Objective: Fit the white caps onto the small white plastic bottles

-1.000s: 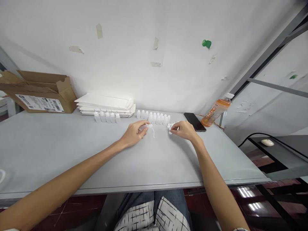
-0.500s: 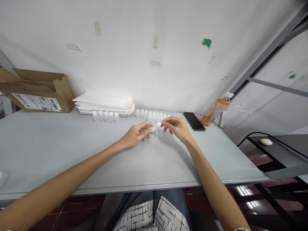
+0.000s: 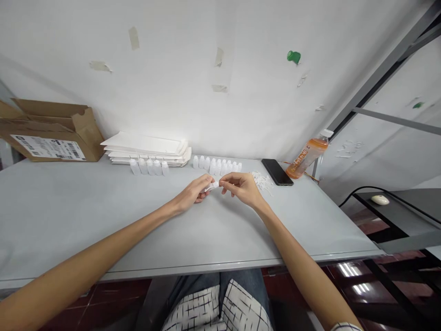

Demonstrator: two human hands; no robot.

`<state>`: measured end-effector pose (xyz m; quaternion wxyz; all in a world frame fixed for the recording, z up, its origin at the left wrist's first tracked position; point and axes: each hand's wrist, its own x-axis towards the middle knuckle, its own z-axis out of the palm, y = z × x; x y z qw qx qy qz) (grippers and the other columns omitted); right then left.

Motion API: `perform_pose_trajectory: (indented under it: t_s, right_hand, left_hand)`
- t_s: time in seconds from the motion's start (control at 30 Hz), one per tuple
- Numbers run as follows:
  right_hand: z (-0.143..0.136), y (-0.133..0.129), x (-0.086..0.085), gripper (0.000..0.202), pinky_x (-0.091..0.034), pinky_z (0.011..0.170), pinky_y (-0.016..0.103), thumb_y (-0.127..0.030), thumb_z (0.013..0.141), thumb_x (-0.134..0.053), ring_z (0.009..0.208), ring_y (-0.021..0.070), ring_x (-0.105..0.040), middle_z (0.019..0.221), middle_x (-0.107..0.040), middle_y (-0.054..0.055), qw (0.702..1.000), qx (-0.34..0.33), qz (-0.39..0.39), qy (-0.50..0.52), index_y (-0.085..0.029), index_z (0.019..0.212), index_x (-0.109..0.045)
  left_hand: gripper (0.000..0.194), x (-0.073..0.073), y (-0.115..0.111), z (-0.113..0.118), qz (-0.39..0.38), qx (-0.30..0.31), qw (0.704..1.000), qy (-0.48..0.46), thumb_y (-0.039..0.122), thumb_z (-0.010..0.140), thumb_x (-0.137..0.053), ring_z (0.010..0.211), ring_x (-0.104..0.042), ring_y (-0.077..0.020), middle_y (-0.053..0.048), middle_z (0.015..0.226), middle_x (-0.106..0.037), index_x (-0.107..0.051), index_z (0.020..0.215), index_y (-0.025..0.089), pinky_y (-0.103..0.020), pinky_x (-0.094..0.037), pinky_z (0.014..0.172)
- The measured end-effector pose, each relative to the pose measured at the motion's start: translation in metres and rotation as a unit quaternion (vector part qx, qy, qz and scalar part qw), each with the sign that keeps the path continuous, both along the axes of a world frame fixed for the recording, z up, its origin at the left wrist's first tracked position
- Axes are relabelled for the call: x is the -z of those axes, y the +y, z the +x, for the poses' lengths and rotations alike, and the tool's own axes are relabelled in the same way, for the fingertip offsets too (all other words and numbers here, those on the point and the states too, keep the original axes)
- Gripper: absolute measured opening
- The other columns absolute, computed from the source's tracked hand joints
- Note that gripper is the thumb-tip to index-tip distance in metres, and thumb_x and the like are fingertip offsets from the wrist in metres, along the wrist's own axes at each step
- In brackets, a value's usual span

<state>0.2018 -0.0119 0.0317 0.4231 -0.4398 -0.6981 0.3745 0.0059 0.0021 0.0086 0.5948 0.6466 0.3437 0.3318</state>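
Over the middle of the table, my left hand (image 3: 193, 193) is closed round a small white dropper bottle (image 3: 207, 188), lying tilted with its top pointing right. Most of the bottle is hidden by the fingers. My right hand (image 3: 240, 187) pinches at the small white bottle cap (image 3: 216, 184) on that end, thumb and forefinger pressed together. Behind both hands stands a cluster of small white bottles (image 3: 218, 167). To the left, several similar bottles with thin dark needle-like tips (image 3: 149, 167) stand in a row.
Small white plastic pieces (image 3: 262, 181) lie piled beside a black phone (image 3: 277, 172). A bottle of orange drink (image 3: 308, 157) leans at the right. White paper envelopes (image 3: 146, 146) are stacked along the wall near an open cardboard box (image 3: 51, 131). The grey table (image 3: 193, 243) has its front edge near my lap.
My right hand has moved left, bringing the cap from just apart to the bottle's end. The curved white strip that hung by the bottle no longer shows clearly. The view has shifted slightly.
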Motion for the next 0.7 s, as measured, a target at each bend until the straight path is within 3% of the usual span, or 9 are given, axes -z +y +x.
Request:
perform_pose_trajectory:
  t_s: [0.1, 0.23, 0.33, 0.47, 0.6, 0.7]
  right_hand:
    - [-0.0029, -0.0017, 0.0013, 0.019, -0.043, 0.046, 0.022, -0.034, 0.081, -0.064, 0.06, 0.0145, -0.066, 0.07, -0.068, 0.003, 0.999, 0.004, 0.027, -0.023, -0.017, 0.077, -0.07]
    - [-0.0018, -0.0016, 0.0021, 0.021, -0.043, 0.047, 0.022, -0.036, 0.081, -0.064, 0.06, 0.0145, -0.067, 0.07, -0.069, 0.003, 0.999, 0.003, 0.04, -0.035, -0.017, 0.078, -0.071]
    - [0.0, -0.001, 0.0016, 0.021, -0.043, 0.047, 0.022, -0.036, 0.081, -0.064, 0.061, 0.0147, -0.067, 0.071, -0.068, 0.004, 0.999, 0.007, 0.033, -0.041, -0.017, 0.079, -0.071]
    - [0.0009, -0.0007, 0.0013, 0.021, -0.043, 0.047, 0.022, -0.037, 0.082, -0.063, 0.062, 0.0149, -0.066, 0.072, -0.068, 0.004, 0.999, 0.011, 0.025, -0.043, -0.017, 0.078, -0.07]
    - [0.0013, 0.0001, 0.0035, 0.021, -0.044, 0.047, 0.023, -0.037, 0.082, -0.062, 0.062, 0.0152, -0.066, 0.072, -0.068, 0.004, 0.998, 0.011, 0.035, -0.049, -0.018, 0.078, -0.069]
    - [0.0022, 0.0006, 0.0056, 0.018, -0.044, 0.049, 0.023, -0.034, 0.084, -0.061, 0.061, 0.0146, -0.066, 0.071, -0.068, 0.003, 0.996, 0.007, 0.055, -0.064, -0.018, 0.079, -0.068]
  left_hand:
    - [0.032, -0.0019, 0.0008, -0.0005, 0.001, 0.009, 1.0, 0.01, 0.051, 0.089, -0.049, 0.054, -0.034, -0.0094, 0.004, 0.066, -0.039, -0.05, 0.087, 0.019, -0.023, -0.026, 0.049]
    - [0.024, -0.0017, 0.0033, -0.0031, 0.022, 0.033, 0.998, 0.038, 0.041, 0.086, -0.058, 0.051, -0.034, -0.0089, 0.007, 0.061, -0.039, -0.049, 0.095, 0.021, -0.025, -0.031, 0.054]
    - [0.021, -0.0022, 0.0041, -0.0053, 0.045, 0.055, 0.996, 0.06, 0.036, 0.087, -0.056, 0.052, -0.037, -0.01, 0.009, 0.056, -0.041, -0.048, 0.1, 0.021, -0.031, -0.039, 0.069]
    - [0.023, -0.0027, 0.0043, -0.0064, 0.069, 0.072, 0.992, 0.078, 0.037, 0.088, -0.054, 0.055, -0.042, -0.0117, 0.01, 0.052, -0.041, -0.048, 0.104, 0.022, -0.039, -0.039, 0.085]
    - [0.027, 0.0001, 0.005, -0.0059, 0.069, 0.073, 0.992, 0.076, 0.041, 0.089, -0.055, 0.051, -0.039, -0.0099, 0.01, 0.056, -0.039, -0.048, 0.106, 0.022, -0.035, -0.042, 0.076]
    - [0.031, 0.0026, 0.0056, -0.0055, 0.056, 0.058, 0.994, 0.08, 0.044, 0.087, -0.056, 0.053, -0.041, -0.0084, 0.004, 0.072, -0.049, -0.047, 0.106, 0.021, -0.028, -0.041, 0.062]
